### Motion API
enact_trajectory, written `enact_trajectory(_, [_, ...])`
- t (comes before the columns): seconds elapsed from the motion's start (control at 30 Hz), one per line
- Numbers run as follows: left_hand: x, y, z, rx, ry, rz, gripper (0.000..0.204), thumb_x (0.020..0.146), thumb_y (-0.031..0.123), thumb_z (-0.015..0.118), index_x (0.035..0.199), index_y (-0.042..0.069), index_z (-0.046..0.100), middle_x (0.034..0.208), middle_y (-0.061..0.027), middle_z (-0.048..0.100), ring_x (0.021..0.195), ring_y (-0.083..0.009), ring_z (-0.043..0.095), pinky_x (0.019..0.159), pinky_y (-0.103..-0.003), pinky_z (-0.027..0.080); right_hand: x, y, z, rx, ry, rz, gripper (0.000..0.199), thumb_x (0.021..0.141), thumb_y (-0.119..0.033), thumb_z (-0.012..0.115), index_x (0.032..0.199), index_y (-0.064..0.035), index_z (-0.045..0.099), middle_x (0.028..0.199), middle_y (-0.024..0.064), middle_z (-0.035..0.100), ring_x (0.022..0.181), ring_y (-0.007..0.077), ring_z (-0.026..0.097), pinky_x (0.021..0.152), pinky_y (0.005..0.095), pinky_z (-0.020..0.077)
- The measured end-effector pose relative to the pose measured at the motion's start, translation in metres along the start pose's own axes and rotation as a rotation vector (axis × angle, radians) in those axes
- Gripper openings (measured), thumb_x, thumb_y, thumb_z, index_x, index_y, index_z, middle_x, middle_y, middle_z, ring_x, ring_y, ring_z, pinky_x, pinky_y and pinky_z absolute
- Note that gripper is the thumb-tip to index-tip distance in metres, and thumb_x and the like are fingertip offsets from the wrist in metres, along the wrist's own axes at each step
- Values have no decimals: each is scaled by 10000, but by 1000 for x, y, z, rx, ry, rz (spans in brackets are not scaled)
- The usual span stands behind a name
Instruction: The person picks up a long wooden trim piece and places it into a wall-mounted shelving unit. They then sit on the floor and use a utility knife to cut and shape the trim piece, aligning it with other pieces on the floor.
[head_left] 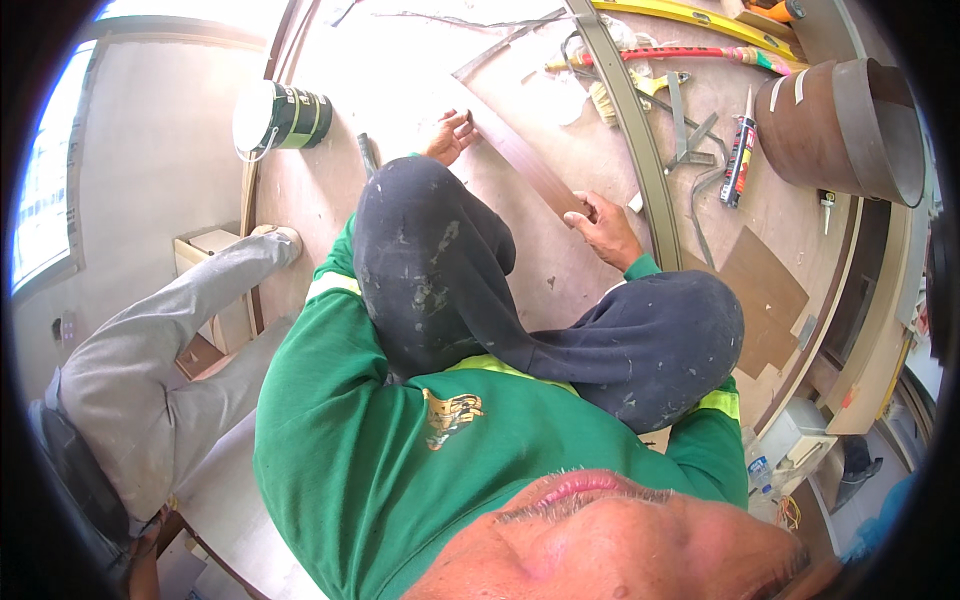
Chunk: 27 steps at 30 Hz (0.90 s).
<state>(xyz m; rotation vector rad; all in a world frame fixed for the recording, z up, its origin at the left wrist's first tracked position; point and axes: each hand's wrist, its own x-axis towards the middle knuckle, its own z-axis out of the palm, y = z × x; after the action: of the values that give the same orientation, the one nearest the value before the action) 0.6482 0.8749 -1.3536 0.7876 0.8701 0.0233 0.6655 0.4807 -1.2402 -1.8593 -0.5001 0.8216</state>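
Note:
A thin, flat brownish-pink strip point(525, 160) lies slanting across the pale surface beyond my bent knees. My left hand point(450, 138) is at its far end, fingers curled and pinched on the tip. At the near end my right hand point(608, 230) has its thumb and fingers closed on the strip's edge. To the right of that hand runs a long olive metal profile point(632, 125), passing close by my wrist. A dark, narrow tool handle point(366, 155) rests left of my left hand, partly hidden by my knee.
A dark paint bucket point(300, 115) stands at the left. Rightward lie a sealant cartridge point(740, 160), a paintbrush point(603, 103), grey metal brackets point(690, 145), a yellow spirit level point(700, 18), a brown rolled band point(815, 125) and brown sheets point(755, 300). Another person's grey-trousered leg point(165, 350) is at left.

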Motion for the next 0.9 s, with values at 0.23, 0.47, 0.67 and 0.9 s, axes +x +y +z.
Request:
enact_trajectory(0.23, [-16, 33, 5, -28, -46, 112, 509, 1022, 108, 635, 1431, 105, 333, 1178, -64, 657, 1042, -206, 676, 936, -420, 579, -4, 25, 7, 211, -232, 137, 249, 926, -130, 746, 1083, 25, 631, 811, 62, 645, 701, 106, 616, 630, 288, 515])
enact_trajectory(0.47, [-32, 57, 62, 178, -282, 62, 156, 1052, 157, 606, 1196, 110, 567, 1133, -26, 656, 1044, -191, 686, 949, -375, 586, -15, 30, -2, 189, -455, 272, 220, 901, -128, 782, 858, -28, 591, 748, 28, 613, 694, 124, 651, 627, 293, 527])
enact_trajectory(0.67, [-37, 69, 124, 333, -546, 15, 148, 1074, 171, 571, 1205, 113, 606, 1180, -46, 668, 1097, -192, 692, 1003, -383, 580, -25, 22, -5, 145, -555, 359, 234, 879, -211, 812, 884, -26, 668, 815, 59, 714, 734, 133, 690, 642, 289, 506])
enact_trajectory(0.9, [-38, 68, 141, 347, -631, 46, 188, 1090, 199, 538, 1240, 100, 591, 1208, -65, 674, 1068, -187, 697, 976, -371, 593, -24, 21, -3, 137, -588, 364, 214, 870, -210, 819, 914, -27, 717, 787, 35, 710, 741, 112, 678, 637, 275, 486])
